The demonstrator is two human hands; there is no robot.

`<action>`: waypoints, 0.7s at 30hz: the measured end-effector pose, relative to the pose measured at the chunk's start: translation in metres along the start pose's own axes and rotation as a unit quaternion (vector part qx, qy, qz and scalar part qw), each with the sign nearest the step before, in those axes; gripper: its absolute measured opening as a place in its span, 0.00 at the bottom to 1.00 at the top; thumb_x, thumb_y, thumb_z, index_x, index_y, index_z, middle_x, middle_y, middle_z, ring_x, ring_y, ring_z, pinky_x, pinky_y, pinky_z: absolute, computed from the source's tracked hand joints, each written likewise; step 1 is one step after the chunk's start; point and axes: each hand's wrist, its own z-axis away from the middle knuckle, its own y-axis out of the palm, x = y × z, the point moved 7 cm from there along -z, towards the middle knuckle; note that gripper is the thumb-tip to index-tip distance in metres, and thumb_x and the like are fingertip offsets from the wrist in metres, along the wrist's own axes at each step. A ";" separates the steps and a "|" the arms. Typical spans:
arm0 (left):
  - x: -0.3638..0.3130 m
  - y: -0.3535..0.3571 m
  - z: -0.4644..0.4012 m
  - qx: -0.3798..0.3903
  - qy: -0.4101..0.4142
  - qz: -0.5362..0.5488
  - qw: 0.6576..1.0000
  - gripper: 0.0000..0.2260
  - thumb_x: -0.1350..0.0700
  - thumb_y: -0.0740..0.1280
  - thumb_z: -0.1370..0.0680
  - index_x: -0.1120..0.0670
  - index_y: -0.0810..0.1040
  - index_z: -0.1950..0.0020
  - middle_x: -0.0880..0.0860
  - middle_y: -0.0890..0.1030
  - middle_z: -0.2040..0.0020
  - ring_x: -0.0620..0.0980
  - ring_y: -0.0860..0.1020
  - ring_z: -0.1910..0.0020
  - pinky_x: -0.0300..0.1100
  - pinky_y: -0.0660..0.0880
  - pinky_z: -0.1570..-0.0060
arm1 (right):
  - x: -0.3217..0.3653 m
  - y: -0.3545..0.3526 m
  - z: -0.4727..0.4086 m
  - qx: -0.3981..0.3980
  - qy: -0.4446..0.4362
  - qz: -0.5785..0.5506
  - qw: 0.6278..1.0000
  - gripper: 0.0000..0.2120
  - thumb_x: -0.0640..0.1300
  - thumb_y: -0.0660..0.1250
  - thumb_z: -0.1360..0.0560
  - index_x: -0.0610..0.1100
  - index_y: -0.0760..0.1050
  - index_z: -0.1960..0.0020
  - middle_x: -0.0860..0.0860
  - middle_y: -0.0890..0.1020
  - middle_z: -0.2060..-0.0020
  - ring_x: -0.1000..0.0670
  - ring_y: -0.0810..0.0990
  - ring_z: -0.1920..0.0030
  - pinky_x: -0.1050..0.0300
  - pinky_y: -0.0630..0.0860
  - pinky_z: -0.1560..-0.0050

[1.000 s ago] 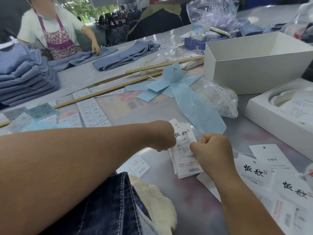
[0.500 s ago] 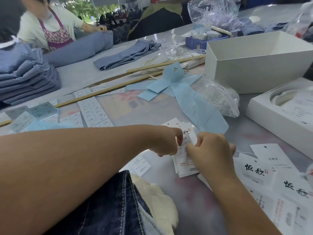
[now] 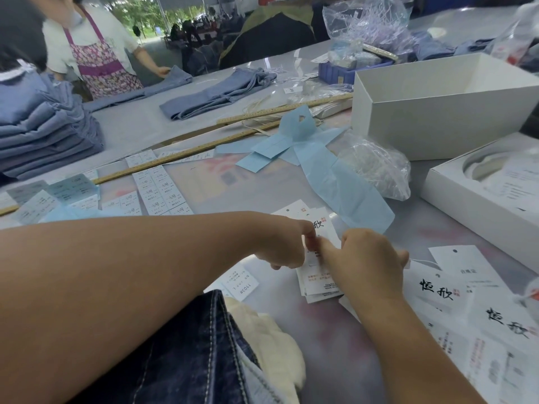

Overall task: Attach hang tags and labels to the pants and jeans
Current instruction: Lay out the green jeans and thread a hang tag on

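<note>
A small stack of white hang tags point(image 3: 319, 282) lies on the table in front of me. My left hand point(image 3: 284, 243) pinches the top tag near its upper edge. My right hand point(image 3: 364, 258) meets it from the right, fingers curled over the same stack. Dark blue jeans point(image 3: 186, 351) with pale stitching and a cream pocket lining point(image 3: 271, 345) lie at the near edge under my left forearm. More printed hang tags point(image 3: 466, 301) are spread at the right. A loose size label point(image 3: 240, 282) lies beside the jeans.
Sheets of small labels point(image 3: 160, 189) and wooden rulers point(image 3: 186, 154) lie at centre left. Blue tissue paper point(image 3: 329, 170), a plastic bag point(image 3: 379, 167) and white boxes point(image 3: 437, 112) sit beyond. Folded light jeans point(image 3: 43, 135) are stacked far left; a person in an apron point(image 3: 96, 53) works across the table.
My two hands have come closer together over the tag stack, and my left fingers now pinch the top tag. The person across the table has laid down a pair of jeans.
</note>
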 end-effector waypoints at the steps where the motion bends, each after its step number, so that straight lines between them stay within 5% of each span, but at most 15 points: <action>1: 0.000 0.002 0.000 0.008 0.001 0.000 1.000 0.15 0.60 0.60 0.23 0.42 0.67 0.41 0.53 0.81 0.59 0.49 0.77 0.59 0.41 0.72 0.62 | 0.000 0.000 -0.001 -0.005 0.000 0.004 1.000 0.24 0.65 0.61 0.26 0.48 0.65 0.70 0.53 0.71 0.69 0.44 0.72 0.61 0.50 0.55 0.58; 7: -0.002 0.006 0.002 0.038 0.018 -0.010 0.999 0.12 0.59 0.62 0.23 0.43 0.70 0.46 0.55 0.82 0.47 0.49 0.78 0.56 0.45 0.76 0.52 | -0.003 0.004 -0.005 -0.001 0.013 0.007 1.000 0.25 0.62 0.58 0.24 0.46 0.65 0.71 0.53 0.69 0.73 0.44 0.71 0.64 0.50 0.56 0.57; 12: -0.005 0.006 0.003 0.041 0.032 -0.028 0.998 0.12 0.59 0.63 0.23 0.43 0.72 0.44 0.54 0.82 0.51 0.49 0.76 0.59 0.41 0.71 0.59 | -0.004 0.007 -0.007 0.013 0.022 0.008 1.000 0.23 0.62 0.58 0.23 0.46 0.70 0.67 0.53 0.71 0.71 0.44 0.72 0.63 0.51 0.58 0.55; 21: -0.007 0.008 0.003 0.040 0.038 -0.045 0.997 0.12 0.59 0.62 0.23 0.43 0.70 0.44 0.48 0.77 0.55 0.47 0.77 0.61 0.40 0.69 0.65 | -0.002 0.001 -0.006 -0.013 0.023 -0.036 0.999 0.24 0.56 0.60 0.22 0.44 0.64 0.73 0.53 0.71 0.75 0.50 0.66 0.71 0.51 0.58 0.56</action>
